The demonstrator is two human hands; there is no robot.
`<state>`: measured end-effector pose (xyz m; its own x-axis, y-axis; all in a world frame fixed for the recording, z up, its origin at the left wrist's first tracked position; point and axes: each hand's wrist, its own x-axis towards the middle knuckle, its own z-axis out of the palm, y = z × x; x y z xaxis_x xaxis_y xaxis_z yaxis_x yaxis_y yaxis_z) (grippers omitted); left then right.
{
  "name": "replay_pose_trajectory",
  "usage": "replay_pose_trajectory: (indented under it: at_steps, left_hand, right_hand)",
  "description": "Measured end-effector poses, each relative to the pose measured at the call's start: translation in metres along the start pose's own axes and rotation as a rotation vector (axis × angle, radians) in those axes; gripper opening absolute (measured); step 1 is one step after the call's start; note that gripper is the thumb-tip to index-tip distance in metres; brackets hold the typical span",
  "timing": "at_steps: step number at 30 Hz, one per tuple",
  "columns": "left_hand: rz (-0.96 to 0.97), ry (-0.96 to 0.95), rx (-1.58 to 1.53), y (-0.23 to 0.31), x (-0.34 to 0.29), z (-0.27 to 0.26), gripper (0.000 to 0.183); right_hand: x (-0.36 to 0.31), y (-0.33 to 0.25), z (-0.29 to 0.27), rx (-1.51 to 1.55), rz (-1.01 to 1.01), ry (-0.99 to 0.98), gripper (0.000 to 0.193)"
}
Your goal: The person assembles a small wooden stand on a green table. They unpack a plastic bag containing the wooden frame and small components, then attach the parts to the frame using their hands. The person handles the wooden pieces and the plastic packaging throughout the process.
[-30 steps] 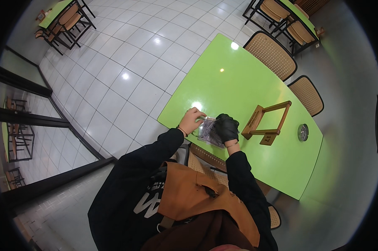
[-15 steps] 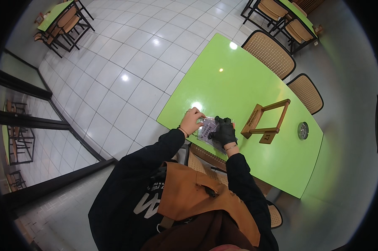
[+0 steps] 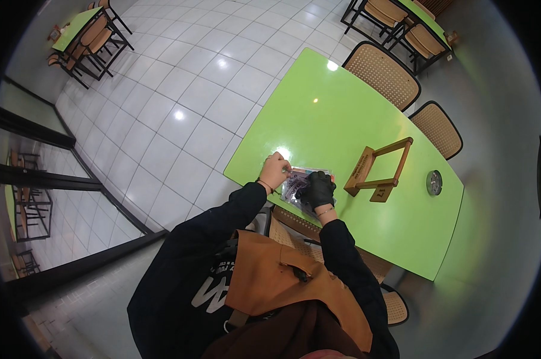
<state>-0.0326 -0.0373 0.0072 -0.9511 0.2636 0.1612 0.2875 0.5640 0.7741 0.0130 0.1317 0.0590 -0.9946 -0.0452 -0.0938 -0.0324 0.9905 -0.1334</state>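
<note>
Glossy lime-green tabletop (image 3: pixel 318 131), eight o'clock: clear, purple-printed plastic packet (image 3: pixel 291 190), its ten-o'clock corner pinched by bare left hand (image 3: pixel 274 170), apparently for steadiness; black-gloved right hand (image 3: pixel 319 190) curls over it, grip unclear.

Head-worn fisheye view, downward over the green table (image 3: pixel 336 134).

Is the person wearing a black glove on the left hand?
No, the left hand is bare, while the black glove covers the right hand.
</note>
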Motion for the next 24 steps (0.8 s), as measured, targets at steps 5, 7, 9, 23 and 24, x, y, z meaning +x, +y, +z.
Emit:
replay_pose_trajectory:
  at_steps: [5, 7, 9, 23, 24]
  left_hand:
    - [-0.019, 0.004, -0.033, 0.001, 0.002, 0.0, 0.017]
    - [-0.021, 0.001, -0.039, 0.004, 0.001, -0.002, 0.017]
    - [-0.02, 0.011, -0.057, 0.003, 0.0, -0.002, 0.017]
    - [0.042, -0.023, -0.111, -0.003, -0.003, -0.007, 0.015]
    - [0.045, -0.023, -0.103, -0.003, -0.002, -0.007, 0.015]
  right_hand:
    - [-0.003, -0.003, 0.001, 0.127, 0.066, -0.029, 0.049]
    - [-0.003, -0.005, -0.004, 0.158, 0.078, -0.047, 0.051]
    - [0.001, 0.0, 0.001, 0.141, 0.045, -0.076, 0.055]
    - [-0.003, -0.001, 0.007, 0.144, 0.0, 0.091, 0.052]
    - [-0.002, 0.0, 0.01, 0.152, 0.002, 0.106, 0.052]
